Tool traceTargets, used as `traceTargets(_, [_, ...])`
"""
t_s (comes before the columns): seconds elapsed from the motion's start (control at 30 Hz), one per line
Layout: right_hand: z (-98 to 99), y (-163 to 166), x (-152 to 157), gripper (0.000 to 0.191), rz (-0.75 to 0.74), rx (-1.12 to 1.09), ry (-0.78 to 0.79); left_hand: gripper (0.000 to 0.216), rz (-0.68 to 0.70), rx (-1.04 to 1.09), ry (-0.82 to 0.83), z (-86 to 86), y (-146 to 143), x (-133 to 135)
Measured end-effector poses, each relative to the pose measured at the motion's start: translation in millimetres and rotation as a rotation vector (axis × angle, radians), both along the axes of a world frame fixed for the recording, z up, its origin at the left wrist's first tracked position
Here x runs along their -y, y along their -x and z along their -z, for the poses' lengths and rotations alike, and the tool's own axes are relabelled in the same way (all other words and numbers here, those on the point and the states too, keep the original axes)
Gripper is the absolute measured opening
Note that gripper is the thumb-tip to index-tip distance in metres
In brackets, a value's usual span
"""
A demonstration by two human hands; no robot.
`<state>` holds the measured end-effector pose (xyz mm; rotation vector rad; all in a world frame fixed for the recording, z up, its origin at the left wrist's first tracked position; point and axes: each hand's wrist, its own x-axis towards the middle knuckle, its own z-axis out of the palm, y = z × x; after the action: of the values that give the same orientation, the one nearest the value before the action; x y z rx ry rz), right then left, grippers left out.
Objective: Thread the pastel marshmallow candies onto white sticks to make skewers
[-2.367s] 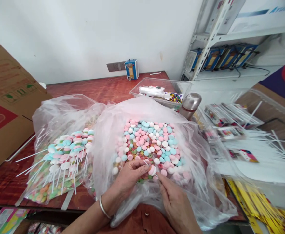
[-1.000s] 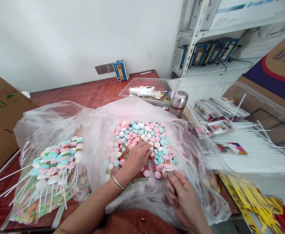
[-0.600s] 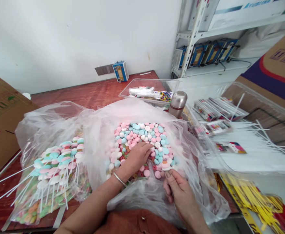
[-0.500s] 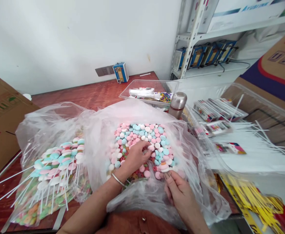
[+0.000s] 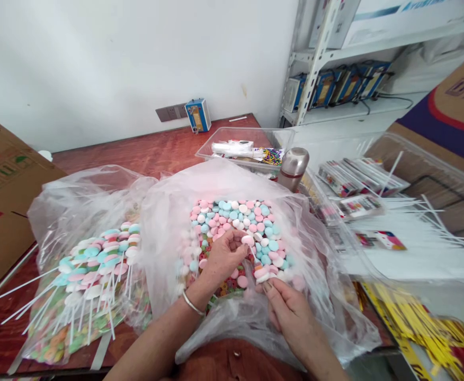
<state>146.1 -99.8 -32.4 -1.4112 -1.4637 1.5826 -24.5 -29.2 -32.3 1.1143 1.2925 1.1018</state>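
Over an open plastic bag (image 5: 164,254) of pink, white and blue round candies (image 5: 232,214), my left hand (image 5: 222,256) pinches a pale pink candy (image 5: 248,241) between thumb and fingertips. Lower right, my right hand (image 5: 290,307) is closed on a candy skewer (image 5: 262,273), a thin white stick with a few candies stacked on it. The stick's bare upper end points up at the pink candy; whether it touches cannot be made out. Red and green gummy rings (image 5: 228,283) show in the bag, partly covered by my left hand.
Finished-looking candy skewers (image 5: 97,259) lie on another bag at left, beside a cardboard box (image 5: 9,185). A metal flask (image 5: 293,168) and a clear tray (image 5: 212,151) stand behind. At right, a clear bin (image 5: 359,275) holds white sticks (image 5: 418,233) and cards.
My left fingers have lifted the pink candy slightly from the pile. My right hand has moved a little left, and the skewer's bare stick end now shows near that candy.
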Motion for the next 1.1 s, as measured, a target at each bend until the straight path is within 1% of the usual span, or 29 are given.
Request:
traceTargets(0.13, [-1.2,3,2,0.041,0.038,-0.068,0.102,0.02,0.032,-0.052,-0.041,2.0,-1,2])
traceTargets(0.27, [-4.1,7,2,0.04,0.065,-0.101,0.128,0.016,0.062,-0.108,-0.119,1.0,-3,5])
traceTargets(0.4, [-3.2,8,-1,0.038,0.068,-0.097,0.114,0.02,0.076,-0.204,-0.187,-2.3,-4,7])
traceTargets(0.5, [-1.5,8,-3,0.036,0.058,-0.084,0.087,0.02,0.059,-0.271,-0.22,-2.0,-5,9])
traceTargets(0.67, [1.7,10,-5,0.03,0.022,-0.044,0.027,0.022,0.043,-0.254,-0.238,-2.0,-8,14])
traceTargets(0.77, [7.0,12,-6,0.03,0.057,-0.018,-0.017,0.02,0.061,-0.257,-0.256,-4.9,-12,20])
traceTargets(0.83, [12.1,12,-8,0.031,0.101,-0.013,-0.048,0.02,0.074,-0.267,-0.283,-5.9,-12,27])
traceTargets(0.87, [14.9,12,-10,0.032,0.113,-0.018,-0.056,0.023,0.081,-0.281,-0.306,-6.0,-11,31])
traceTargets(0.93, [20.1,10,-13,0.034,0.124,-0.041,-0.052,0.038,0.098,-0.332,-0.335,-5.9,-5,42])
traceTargets(1.0, [23.9,8,-16,0.036,0.145,-0.08,-0.031,0.048,0.096,-0.42,-0.315,-6.5,6,56])
traceTargets(1.03, [24.8,7,-17,0.037,0.156,-0.104,-0.016,0.046,0.1,-0.474,-0.296,-7.6,13,63])
traceTargets(1.1, [24.5,6,-16,0.038,0.14,-0.13,0.016,0.032,0.151,-0.594,-0.268,-11.3,29,78])
